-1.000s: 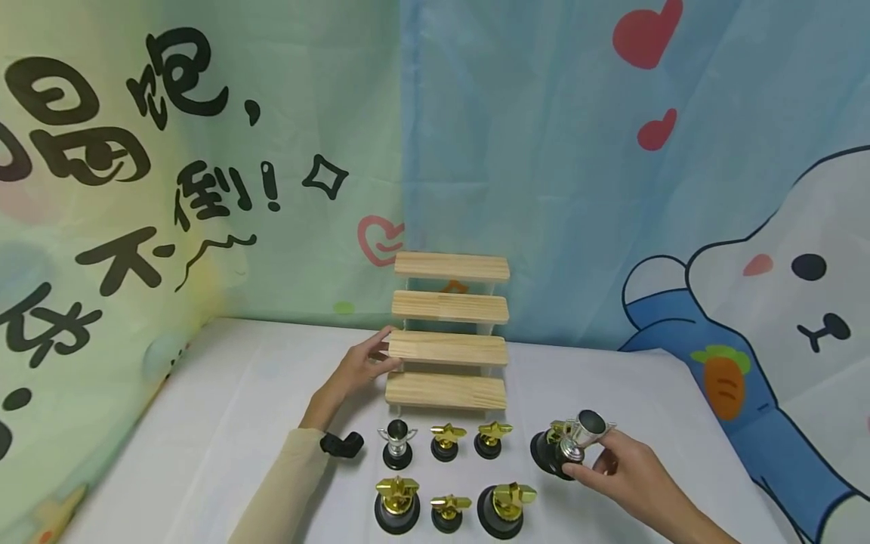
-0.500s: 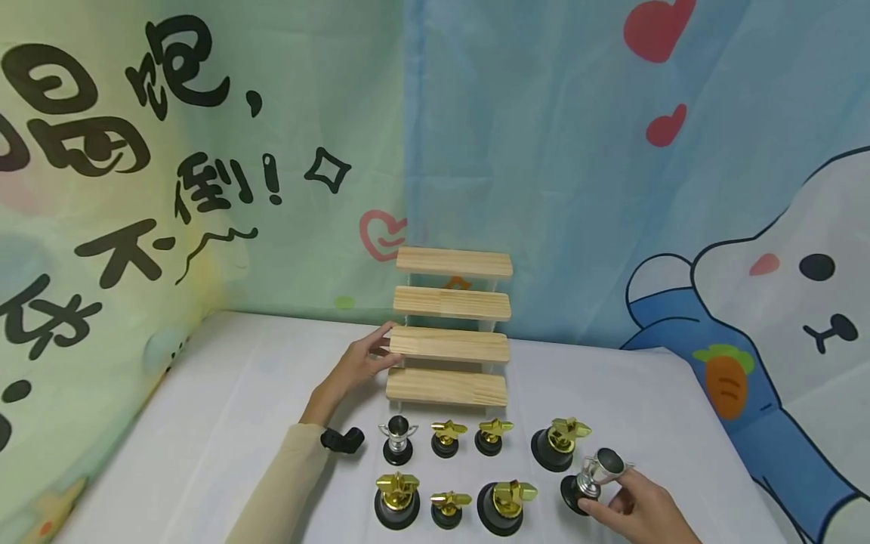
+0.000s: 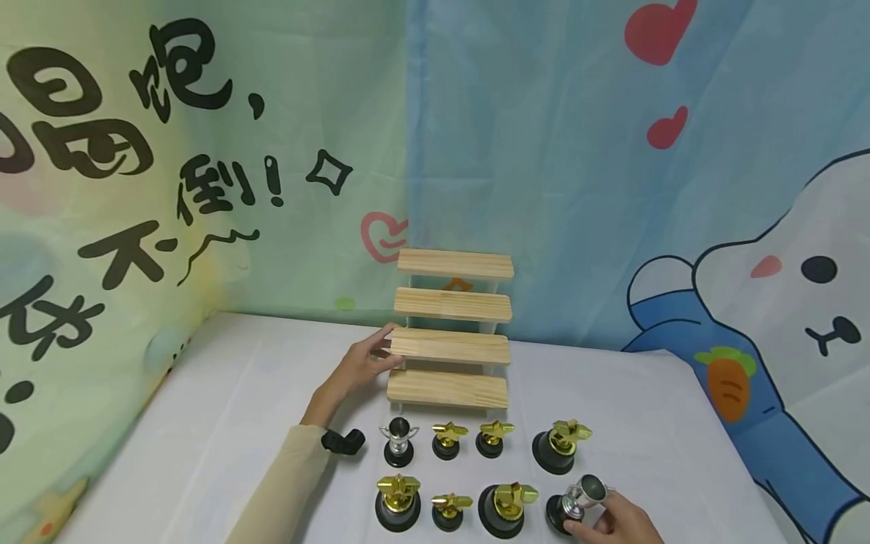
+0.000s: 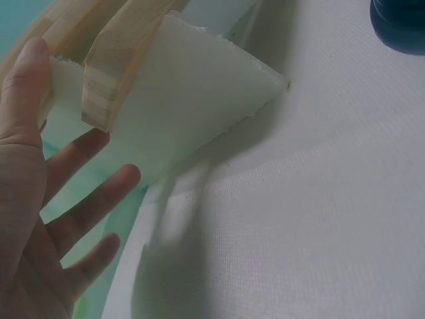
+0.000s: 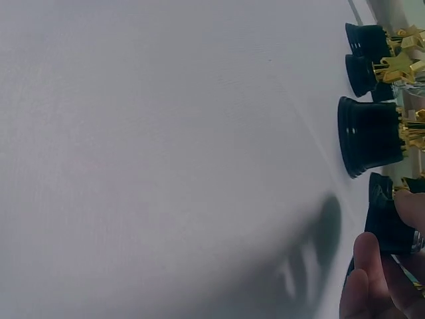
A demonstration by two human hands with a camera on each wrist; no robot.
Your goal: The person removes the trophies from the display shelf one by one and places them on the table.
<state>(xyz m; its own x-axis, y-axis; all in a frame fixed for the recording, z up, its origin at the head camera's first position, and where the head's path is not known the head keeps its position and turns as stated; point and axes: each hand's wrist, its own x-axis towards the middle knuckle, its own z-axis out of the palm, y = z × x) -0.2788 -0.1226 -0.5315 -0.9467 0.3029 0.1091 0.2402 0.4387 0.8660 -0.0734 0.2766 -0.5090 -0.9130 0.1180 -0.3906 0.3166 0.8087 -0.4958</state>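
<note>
My right hand [image 3: 614, 521] grips a silver trophy cup [image 3: 586, 491] at its black base [image 5: 390, 222], thumb on one side and fingers on the other. The cup is tilted, at the right end of the front row of small trophies. At the tiered wooden display rack [image 3: 450, 345], my left hand [image 3: 359, 369] rests against the left side. In the left wrist view its fingers are spread and fairly straight; the thumb and a fingertip touch the wooden board ends [image 4: 99, 93]. Nearest the held cup are a gold star trophy [image 3: 506, 510] on its left and another gold trophy [image 3: 559, 447] behind it.
In front of the rack stand a second silver cup [image 3: 398, 442], two small gold trophies in the back row, and a large gold trophy [image 3: 397, 505] and small gold trophy [image 3: 447, 512] in front. A printed curtain [image 3: 571, 189] hangs behind the white table [image 3: 272, 378].
My right hand has brought the silver cup toward the front of the table and slightly left, uncovering the gold trophy behind it. My left hand stays at the rack.
</note>
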